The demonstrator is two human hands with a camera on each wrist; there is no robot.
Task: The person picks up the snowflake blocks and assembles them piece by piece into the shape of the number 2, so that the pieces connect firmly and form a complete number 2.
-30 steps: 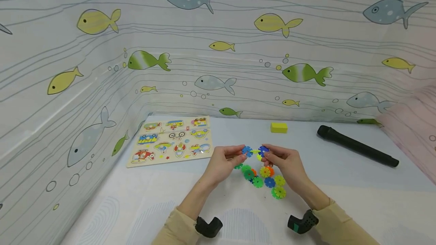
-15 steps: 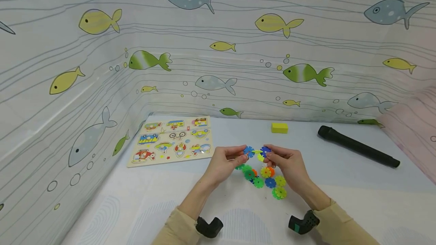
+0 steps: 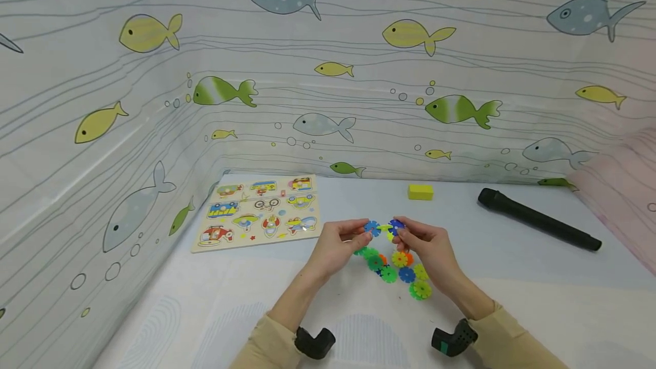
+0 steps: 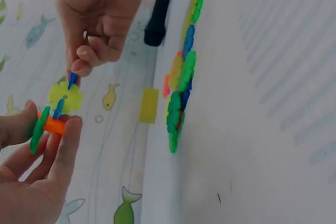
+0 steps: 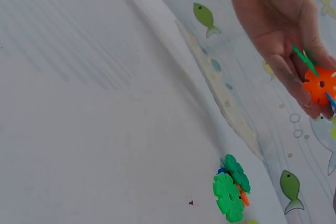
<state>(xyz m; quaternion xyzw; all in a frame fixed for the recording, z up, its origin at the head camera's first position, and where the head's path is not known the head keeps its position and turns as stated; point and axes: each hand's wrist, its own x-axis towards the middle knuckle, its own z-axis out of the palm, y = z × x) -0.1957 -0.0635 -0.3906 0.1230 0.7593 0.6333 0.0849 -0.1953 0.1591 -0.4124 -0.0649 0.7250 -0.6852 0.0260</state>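
My left hand (image 3: 335,246) grips a small cluster of notched plastic snowflake discs above the table. In the left wrist view, its thumb and fingers are around a green disc (image 4: 39,130) and an orange disc (image 4: 54,125). A light blue disc (image 3: 372,228) follows in the cluster, then a yellow disc (image 4: 67,98). Opposite it, my right hand (image 3: 430,246) pinches a dark blue disc (image 3: 396,226) right at the yellow disc's edge. The right wrist view shows the left hand with the orange disc (image 5: 318,85), while the right hand is largely outside that view.
Several loose discs in green, yellow, blue and orange, among them a green one (image 3: 388,274), lie on the table below the hands. A wooden picture puzzle (image 3: 282,238) lies at back left. Behind are a yellow block (image 3: 420,192) and a black microphone (image 3: 538,219).
Both hands keep their hold on the discs and shift only slightly. The right hand has edged a little left, now overlapping a loose yellow disc in the head view.
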